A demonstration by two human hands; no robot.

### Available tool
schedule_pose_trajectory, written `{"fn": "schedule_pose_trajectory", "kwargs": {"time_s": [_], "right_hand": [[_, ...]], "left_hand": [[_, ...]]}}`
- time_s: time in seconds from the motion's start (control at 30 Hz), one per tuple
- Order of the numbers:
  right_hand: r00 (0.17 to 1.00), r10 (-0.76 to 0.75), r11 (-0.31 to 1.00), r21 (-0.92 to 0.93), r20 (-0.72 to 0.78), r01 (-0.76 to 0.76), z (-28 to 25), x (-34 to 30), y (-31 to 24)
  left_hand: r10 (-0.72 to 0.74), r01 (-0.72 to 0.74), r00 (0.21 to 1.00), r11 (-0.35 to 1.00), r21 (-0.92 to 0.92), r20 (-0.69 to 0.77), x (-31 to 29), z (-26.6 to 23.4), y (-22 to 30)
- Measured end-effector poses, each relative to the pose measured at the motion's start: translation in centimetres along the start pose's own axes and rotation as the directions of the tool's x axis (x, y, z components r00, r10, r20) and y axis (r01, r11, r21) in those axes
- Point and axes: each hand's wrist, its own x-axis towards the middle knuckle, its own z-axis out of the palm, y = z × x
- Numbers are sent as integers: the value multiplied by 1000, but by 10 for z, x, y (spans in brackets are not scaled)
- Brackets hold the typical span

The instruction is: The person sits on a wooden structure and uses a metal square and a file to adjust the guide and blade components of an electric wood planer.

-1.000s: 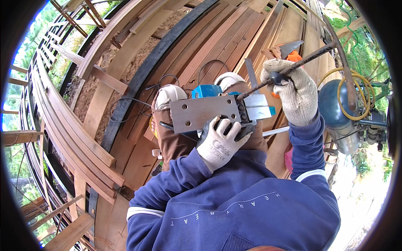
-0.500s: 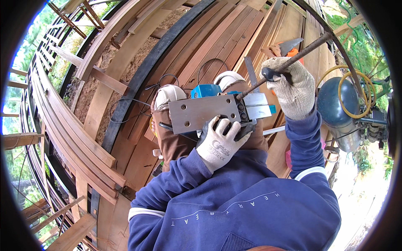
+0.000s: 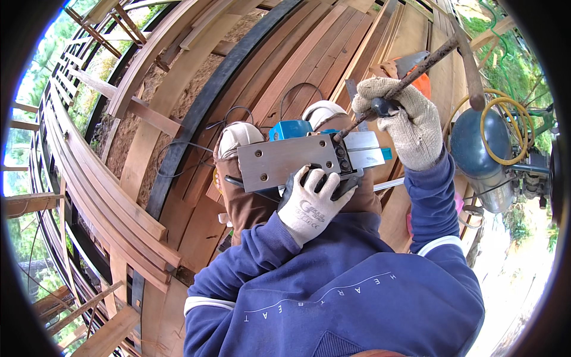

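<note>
An electric hand planer (image 3: 285, 163) with a flat metal sole and a blue body lies upside down across my lap. My left hand (image 3: 313, 199), in a white glove with dark fingertips, grips its near edge, fingers curled over the sole. My right hand (image 3: 410, 116), in a similar glove, is closed around the shaft of a long rusty T-handle wrench (image 3: 428, 64). The wrench slants down to the left, its tip at the slot beside the sole plate; the exact contact is too small to tell. Its crossbar is at the upper right.
Long reddish boards (image 3: 315, 50) lie beyond my knees, and more planks (image 3: 119, 196) are stacked at left. A black beam (image 3: 208, 89) curves between them. An orange tool (image 3: 421, 83) lies behind my right hand. At right stands a dark tank (image 3: 480, 140) with a yellow hose (image 3: 502, 156).
The wrench's crossbar has turned and now points more steeply downward. My right hand has moved slightly left, its fingers shifted on the shaft. The left hand and planer have stayed nearly still.
</note>
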Motion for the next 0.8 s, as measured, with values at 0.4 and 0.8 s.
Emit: {"fn": "schedule_pose_trajectory", "kwargs": {"time_s": [0.4, 0.8], "right_hand": [[993, -116, 992, -44, -36, 114, 3, -4, 1], [997, 58, 996, 59, 46, -60, -7, -28, -26]], "left_hand": [[2, -2, 1000, 1000, 27, -5, 0, 0, 1], [6, -6, 1000, 1000, 28, 7, 1, 0, 0]]}}
